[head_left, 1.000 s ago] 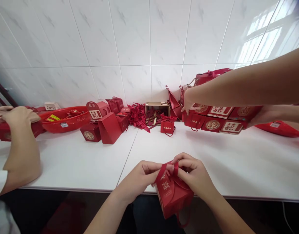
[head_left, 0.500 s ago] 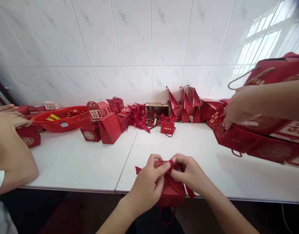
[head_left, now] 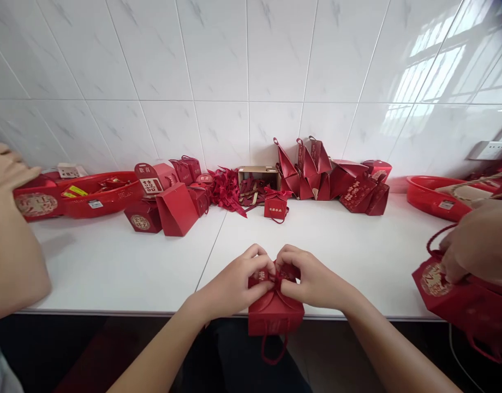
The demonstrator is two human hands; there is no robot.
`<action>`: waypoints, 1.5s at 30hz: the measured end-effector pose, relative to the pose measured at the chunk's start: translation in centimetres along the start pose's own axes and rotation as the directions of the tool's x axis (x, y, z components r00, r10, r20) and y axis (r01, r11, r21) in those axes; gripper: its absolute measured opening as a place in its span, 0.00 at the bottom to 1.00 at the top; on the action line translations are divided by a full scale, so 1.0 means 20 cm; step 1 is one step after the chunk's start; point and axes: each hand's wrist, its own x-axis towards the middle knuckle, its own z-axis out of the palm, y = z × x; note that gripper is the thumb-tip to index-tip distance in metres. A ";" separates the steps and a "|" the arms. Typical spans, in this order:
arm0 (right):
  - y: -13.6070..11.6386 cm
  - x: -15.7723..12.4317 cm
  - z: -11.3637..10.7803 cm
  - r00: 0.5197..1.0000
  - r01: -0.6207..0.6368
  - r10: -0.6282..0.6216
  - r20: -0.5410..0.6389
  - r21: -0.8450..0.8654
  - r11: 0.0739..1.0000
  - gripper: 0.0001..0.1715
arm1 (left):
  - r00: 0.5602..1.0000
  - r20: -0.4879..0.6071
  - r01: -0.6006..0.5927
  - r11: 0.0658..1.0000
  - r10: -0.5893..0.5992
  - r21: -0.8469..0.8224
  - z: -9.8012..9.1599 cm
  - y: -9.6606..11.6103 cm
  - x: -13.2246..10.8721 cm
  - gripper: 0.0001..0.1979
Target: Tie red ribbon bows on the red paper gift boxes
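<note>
Ribbon (head_left: 278, 281) pinched by left fingers (head_left: 257, 292) and right fingers (head_left: 292, 289), box (head_left: 275, 312) directly beneath them at the edge of the counter (head_left: 341, 245), and even, gentle tension from both sides suits it best!

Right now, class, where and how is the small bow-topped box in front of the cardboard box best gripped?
Probably pinch the small bow-topped box by its left and right sides, coming from the near side: it stands upright, the cardboard box is close behind, and the ribbon bow sits across its top.
</note>
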 end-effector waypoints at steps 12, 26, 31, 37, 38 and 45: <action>0.09 -0.08 -0.03 0.995 -0.071 0.070 -0.065 -0.009 0.997 0.08 | 0.952 -0.210 0.247 0.964 -0.223 0.097 -0.01 -0.10 -0.06 0.13; 0.08 -0.12 0.01 0.990 0.015 -0.018 -0.137 -0.024 1.000 0.10 | 0.964 -0.189 0.145 0.967 -0.186 -0.208 -0.01 -0.14 0.05 0.18; 0.05 -0.15 0.03 0.996 -0.001 0.010 -0.091 0.098 0.995 0.12 | 0.971 -0.198 0.109 0.985 -0.135 -0.137 0.00 -0.16 0.06 0.18; 0.06 -0.17 0.04 0.993 0.007 0.009 -0.121 0.125 0.992 0.13 | 0.969 -0.181 0.167 0.986 -0.167 -0.013 0.00 -0.20 0.05 0.20; 0.06 -0.18 0.05 0.992 0.009 0.007 -0.123 0.124 0.992 0.12 | 0.966 -0.179 0.190 0.982 -0.188 -0.003 0.00 -0.21 0.05 0.21; 0.07 -0.19 0.03 0.990 0.029 -0.029 -0.142 -0.006 1.000 0.10 | 0.956 -0.203 0.211 0.977 -0.212 -0.031 0.00 -0.24 0.02 0.22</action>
